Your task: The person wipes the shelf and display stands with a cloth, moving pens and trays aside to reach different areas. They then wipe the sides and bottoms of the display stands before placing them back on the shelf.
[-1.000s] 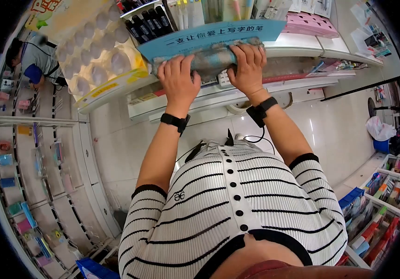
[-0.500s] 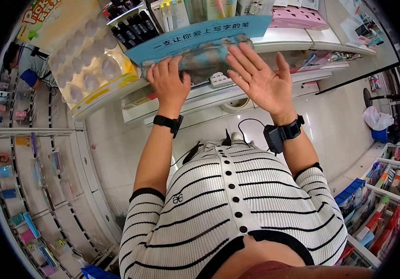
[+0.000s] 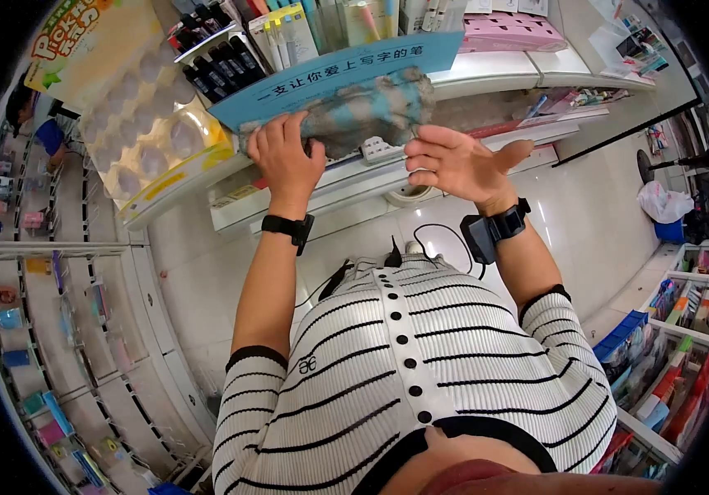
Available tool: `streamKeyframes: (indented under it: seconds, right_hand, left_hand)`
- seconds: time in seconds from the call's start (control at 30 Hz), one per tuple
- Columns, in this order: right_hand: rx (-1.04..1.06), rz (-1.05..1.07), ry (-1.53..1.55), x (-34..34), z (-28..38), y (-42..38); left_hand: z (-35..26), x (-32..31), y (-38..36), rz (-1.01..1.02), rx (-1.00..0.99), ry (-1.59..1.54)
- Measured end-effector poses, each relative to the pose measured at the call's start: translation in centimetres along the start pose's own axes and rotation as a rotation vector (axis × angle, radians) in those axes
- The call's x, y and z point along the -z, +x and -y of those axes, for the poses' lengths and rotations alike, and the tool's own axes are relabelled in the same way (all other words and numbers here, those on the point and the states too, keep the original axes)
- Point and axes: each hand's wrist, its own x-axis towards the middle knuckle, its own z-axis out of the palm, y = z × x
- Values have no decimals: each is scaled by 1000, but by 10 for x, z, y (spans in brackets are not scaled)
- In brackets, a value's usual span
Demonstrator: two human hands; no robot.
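A grey and blue fuzzy cloth [image 3: 362, 111] lies bunched along the front of a blue sign with writing [image 3: 338, 73]. My left hand [image 3: 287, 161] is on the cloth's left end, its fingers bent round the fabric and the palm side hidden. To the right, my right hand [image 3: 466, 165] is raised palm up with its fingers apart and nothing in it. Its fingertips are just below the cloth's right end.
Behind the sign stand black pens [image 3: 222, 70] and boxes of pens [image 3: 284, 37]. A yellow tray with round hollows [image 3: 144, 124] is at the left, a pink box [image 3: 511, 33] at the upper right. A person [image 3: 51, 136] is at the far left.
My right hand has moved down from the cloth's right end and turned more palm up. My left hand remains at the cloth's left end. The view has shifted slightly.
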Motion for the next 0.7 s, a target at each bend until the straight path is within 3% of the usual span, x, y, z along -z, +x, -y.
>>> streamKeyframes:
  seconds: [0.1,0.2,0.27,0.3,0.37,0.67,0.7]
  right_hand:
    - [15,17,-87,2,1,0]
    - [-3,-127,-122,-3,3,0]
    - [-88,-458,-352,4,7,-5]
    - [-89,-453,-351,3,7,-2]
    - [-99,-662,-541,-3,11,3]
    - [-51,-907,-1026,-1,43,3]
    - [-10,-831,-1395,-2,43,9]
  left_hand:
    - [1,-1,0,-10,-6,-4]
    - [1,0,0,-12,-13,14]
    - [0,1,1,-6,-12,12]
    - [0,2,1,3,-13,3]
    - [-1,2,1,-8,-18,7]
    - [0,3,0,2,-33,2]
    - [1,4,0,18,-29,5]
